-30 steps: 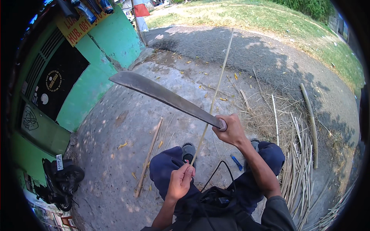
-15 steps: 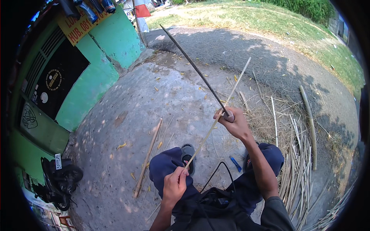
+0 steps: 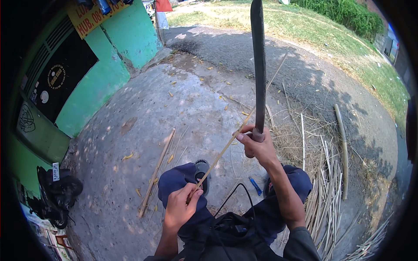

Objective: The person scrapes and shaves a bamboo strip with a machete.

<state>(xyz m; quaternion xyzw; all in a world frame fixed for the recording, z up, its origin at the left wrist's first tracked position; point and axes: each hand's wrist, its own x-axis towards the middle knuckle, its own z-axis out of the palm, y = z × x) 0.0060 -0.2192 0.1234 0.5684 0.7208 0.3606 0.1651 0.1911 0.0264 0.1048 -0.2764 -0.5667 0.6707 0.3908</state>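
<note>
A long, thin pale bamboo strip [image 3: 217, 161] slants up and away across the middle of the view. My left hand [image 3: 180, 204] pinches its near end in front of my left knee. Farther along, the thumb and fingers of my right hand [image 3: 261, 150] touch the same strip. That hand is also wrapped round the handle of a machete [image 3: 259, 65], whose long dark blade points upward with its broad side showing. The strip's far part passes behind the blade.
Split bamboo strips [image 3: 324, 195] lie heaped at the right, beside a thick bamboo pole [image 3: 341, 148]. A small blue object [image 3: 255, 186] lies between my feet. A brown stick [image 3: 157, 174] rests on the concrete at left. Farther left are a motorbike [image 3: 61, 191] and a green wall [image 3: 126, 30].
The machete has swung from leaning left to nearly upright, and its broad side has turned into view. Both hands have shifted slightly left in the picture, still on the strip.
</note>
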